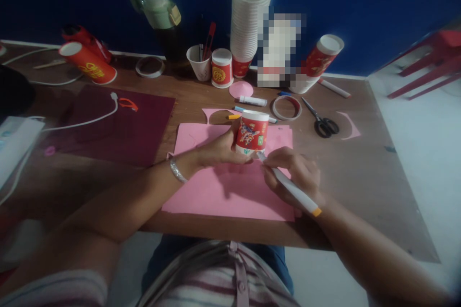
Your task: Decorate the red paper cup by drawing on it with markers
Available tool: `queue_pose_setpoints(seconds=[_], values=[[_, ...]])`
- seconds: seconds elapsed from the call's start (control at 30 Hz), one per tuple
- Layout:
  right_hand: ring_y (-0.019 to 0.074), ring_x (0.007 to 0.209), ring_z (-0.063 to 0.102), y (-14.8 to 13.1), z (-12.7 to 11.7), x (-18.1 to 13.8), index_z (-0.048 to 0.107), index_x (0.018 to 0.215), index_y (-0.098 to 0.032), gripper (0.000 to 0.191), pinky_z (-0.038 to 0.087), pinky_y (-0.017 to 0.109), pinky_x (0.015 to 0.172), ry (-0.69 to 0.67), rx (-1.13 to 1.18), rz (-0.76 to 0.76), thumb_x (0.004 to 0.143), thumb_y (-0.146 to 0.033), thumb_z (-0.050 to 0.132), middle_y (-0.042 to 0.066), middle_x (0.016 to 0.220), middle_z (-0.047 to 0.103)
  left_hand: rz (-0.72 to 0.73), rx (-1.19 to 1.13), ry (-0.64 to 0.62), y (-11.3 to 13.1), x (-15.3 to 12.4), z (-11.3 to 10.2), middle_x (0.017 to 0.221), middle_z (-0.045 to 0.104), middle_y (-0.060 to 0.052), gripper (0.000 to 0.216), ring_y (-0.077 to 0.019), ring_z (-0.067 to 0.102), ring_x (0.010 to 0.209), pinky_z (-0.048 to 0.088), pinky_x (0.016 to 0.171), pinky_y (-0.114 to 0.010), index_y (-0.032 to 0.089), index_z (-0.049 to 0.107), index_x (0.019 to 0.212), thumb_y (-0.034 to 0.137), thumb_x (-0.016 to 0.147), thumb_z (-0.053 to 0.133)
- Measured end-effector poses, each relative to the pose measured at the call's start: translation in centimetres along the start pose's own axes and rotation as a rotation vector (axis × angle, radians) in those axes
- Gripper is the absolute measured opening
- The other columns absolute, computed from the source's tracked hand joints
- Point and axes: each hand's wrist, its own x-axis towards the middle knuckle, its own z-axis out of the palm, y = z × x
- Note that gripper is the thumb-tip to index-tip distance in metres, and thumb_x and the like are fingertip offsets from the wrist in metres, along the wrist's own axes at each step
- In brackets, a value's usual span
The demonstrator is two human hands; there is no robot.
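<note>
A red printed paper cup point(251, 133) stands upside down on a pink sheet of paper point(223, 187). My left hand point(218, 146) grips the cup's left side and holds it against the sheet. My right hand point(293, 172) is closed on a white marker point(291, 187) with an orange end. The marker's tip touches the sheet at the cup's lower right rim. A silver bracelet sits on my left wrist.
Black scissors point(322, 122), a tape ring point(286, 107), loose markers point(252, 101) and pink offcuts point(241, 89) lie behind the sheet. A tall stack of white cups point(248, 19), more red cups point(221, 67), a tissue holder point(154, 5) and a dark red sheet point(144, 124) with a cable fill the back and left.
</note>
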Motion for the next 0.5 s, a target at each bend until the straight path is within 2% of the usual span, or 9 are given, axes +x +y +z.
queue_pose_setpoints(seconds=[0.33, 0.5], values=[[0.0122, 0.067, 0.075, -0.04, 0.14, -0.06, 0.062, 0.103, -0.024, 0.016, 0.059, 0.021, 0.063, 0.010, 0.008, -0.013, 0.099, -0.011, 0.071, -0.002, 0.081, 0.076, -0.003, 0.011, 0.006, -0.53, 0.01, -0.17, 0.124, 0.075, -0.012, 0.066, -0.0304, 0.072, 0.119, 0.058, 0.105, -0.050, 0.021, 0.063, 0.133, 0.045, 0.081, 0.097], [0.0130, 0.069, 0.076, 0.02, 0.13, -0.13, 0.064, 0.103, -0.026, 0.016, 0.059, 0.022, 0.063, 0.004, -0.009, 0.003, 0.099, -0.012, 0.071, -0.002, 0.082, 0.077, -0.002, 0.010, 0.016, -0.75, 0.07, -0.25, 0.127, 0.074, -0.011, 0.072, -0.0310, 0.072, 0.120, 0.058, 0.103, -0.049, 0.022, 0.059, 0.138, 0.041, 0.080, 0.098]])
